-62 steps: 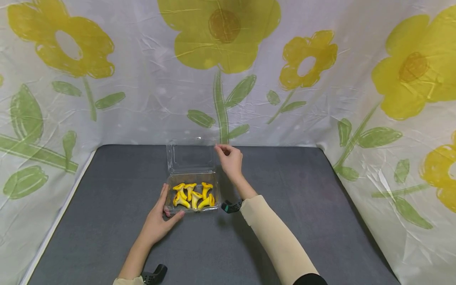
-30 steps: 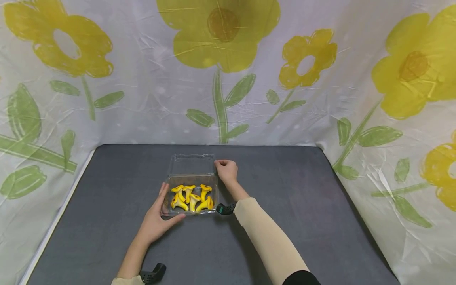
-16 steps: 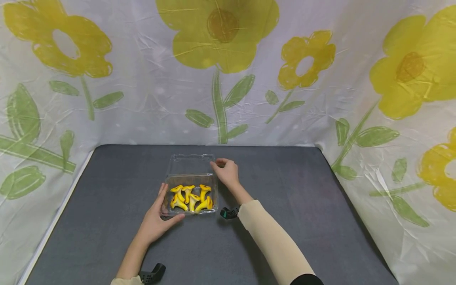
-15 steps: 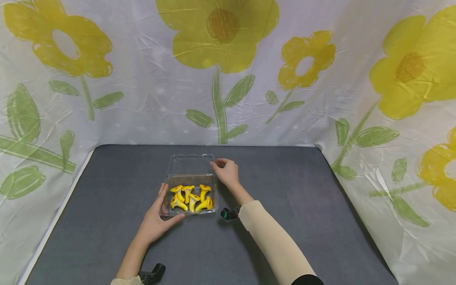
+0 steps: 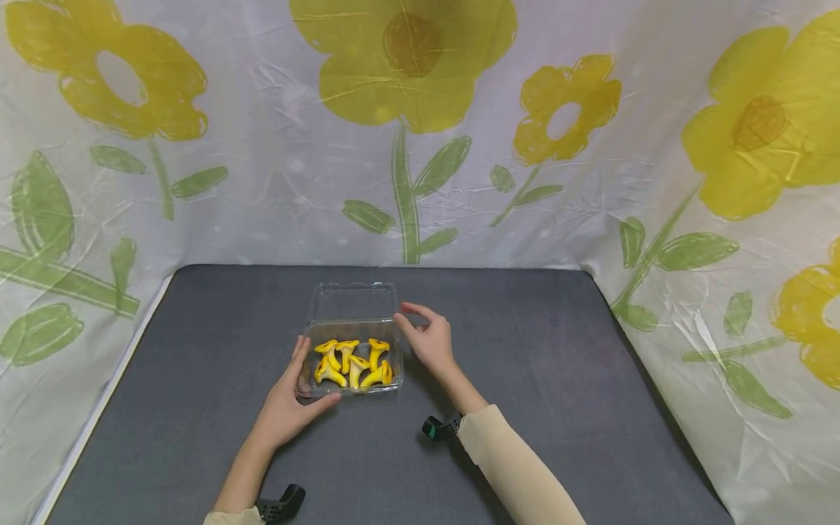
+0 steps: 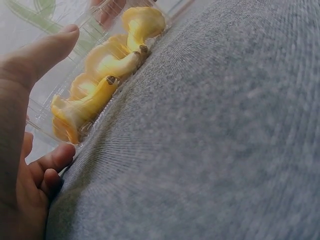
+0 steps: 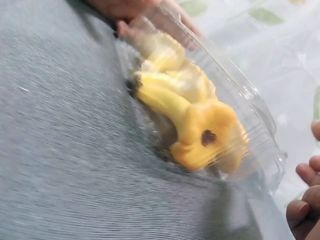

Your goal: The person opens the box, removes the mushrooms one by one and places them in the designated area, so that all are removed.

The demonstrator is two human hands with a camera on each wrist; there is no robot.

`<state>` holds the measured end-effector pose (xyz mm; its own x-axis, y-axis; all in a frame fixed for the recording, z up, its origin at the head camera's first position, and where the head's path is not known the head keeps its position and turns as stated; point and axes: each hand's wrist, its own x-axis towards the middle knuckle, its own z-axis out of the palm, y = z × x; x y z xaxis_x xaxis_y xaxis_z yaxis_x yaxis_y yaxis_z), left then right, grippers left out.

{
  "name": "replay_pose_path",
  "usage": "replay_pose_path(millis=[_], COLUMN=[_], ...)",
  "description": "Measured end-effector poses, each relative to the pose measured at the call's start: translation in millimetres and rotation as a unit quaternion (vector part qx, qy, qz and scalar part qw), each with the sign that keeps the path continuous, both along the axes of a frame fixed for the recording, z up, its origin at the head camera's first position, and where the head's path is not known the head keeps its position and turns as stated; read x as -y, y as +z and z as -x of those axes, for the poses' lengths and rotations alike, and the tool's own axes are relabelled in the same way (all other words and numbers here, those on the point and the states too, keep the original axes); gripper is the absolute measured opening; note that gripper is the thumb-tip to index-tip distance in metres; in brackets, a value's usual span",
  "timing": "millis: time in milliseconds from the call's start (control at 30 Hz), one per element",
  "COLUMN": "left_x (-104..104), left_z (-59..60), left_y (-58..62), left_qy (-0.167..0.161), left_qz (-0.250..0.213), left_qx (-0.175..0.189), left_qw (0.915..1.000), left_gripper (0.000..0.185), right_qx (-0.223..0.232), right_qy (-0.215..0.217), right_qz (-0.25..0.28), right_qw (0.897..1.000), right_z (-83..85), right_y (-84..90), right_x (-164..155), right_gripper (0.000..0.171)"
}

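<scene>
Left hand (image 5: 286, 405) grasps the near-left corner of the clear plastic clamshell box (image 5: 354, 332): the thumb lies along the front wall and the fingers run up the left wall, as the left wrist view confirms, with the thumb (image 6: 42, 50) against the transparent wall and the curled fingers low beside it. Right hand (image 5: 428, 337) hovers just beside the box's right edge, released and holding nothing, its fingers loosely bent and its palm turned toward the box; whether a fingertip touches the plastic cannot be told. In the right wrist view only its fingertips (image 7: 306, 192) show at the lower right, close to the box's rounded corner.

Clamshell box: it sits on the dark grey felt-covered desk (image 5: 558, 408), near the middle and toward the far edge. Its hinged lid (image 5: 354, 300) lies folded back flat on the desk behind the tray. Inside the tray lie several yellow toy mushrooms (image 5: 353, 362) with flared caps and short stems, packed close together and touching; the wrist views show them pressed against the transparent walls.

Surroundings: a white cloth backdrop printed with large yellow flowers and green leaves (image 5: 407, 80) rises behind and on both sides of the desk. Cream sleeves (image 5: 518, 467) cover both forearms, and a small black device (image 5: 441, 427) sits at each wrist.
</scene>
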<state>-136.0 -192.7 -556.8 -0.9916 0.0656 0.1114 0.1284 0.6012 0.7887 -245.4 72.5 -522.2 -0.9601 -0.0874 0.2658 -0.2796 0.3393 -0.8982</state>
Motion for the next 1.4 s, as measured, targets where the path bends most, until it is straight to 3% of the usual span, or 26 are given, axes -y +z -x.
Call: replay_pose_path(millis=[167, 400, 567, 700, 1033, 1400], left_x=[-2, -2, -2, -2, -2, -2], left_z=[1.2, 1.5, 2.4, 1.8, 0.7, 0.1], left_y=[-1.1, -1.8, -2.3, -2.0, 0.4, 2.0], left_qy=[0.003, 0.005, 0.007, 0.009, 0.003, 0.0], left_qz=[0.008, 0.011, 0.012, 0.015, 0.003, -0.012], left_qx=[-0.012, -0.023, -0.026, -0.018, 0.0, 0.001], left_qw=[0.9999, 0.9997, 0.9996, 0.9997, 1.0, 0.9999], left_gripper=[0.114, 0.113, 0.112, 0.112, 0.114, 0.113], right_qx=[-0.018, -0.066, -0.122, -0.122, -0.106, -0.088], right_qy=[0.005, 0.056, 0.092, 0.106, 0.109, 0.088], right_qz=[0.062, 0.024, -0.018, -0.07, -0.197, -0.288], right_qw=[0.998, 0.996, 0.988, 0.984, 0.969, 0.95], right_z=[-21.1, -56.0, -50.4, -43.1, -33.8, -32.1], right_y=[-2.7, 13.6, -7.4, -16.8, -3.7, 9.2], right_x=[-7, -7, -6, -5, 2, 11], right_gripper=[0.038, 0.031, 0.033, 0.036, 0.037, 0.03])
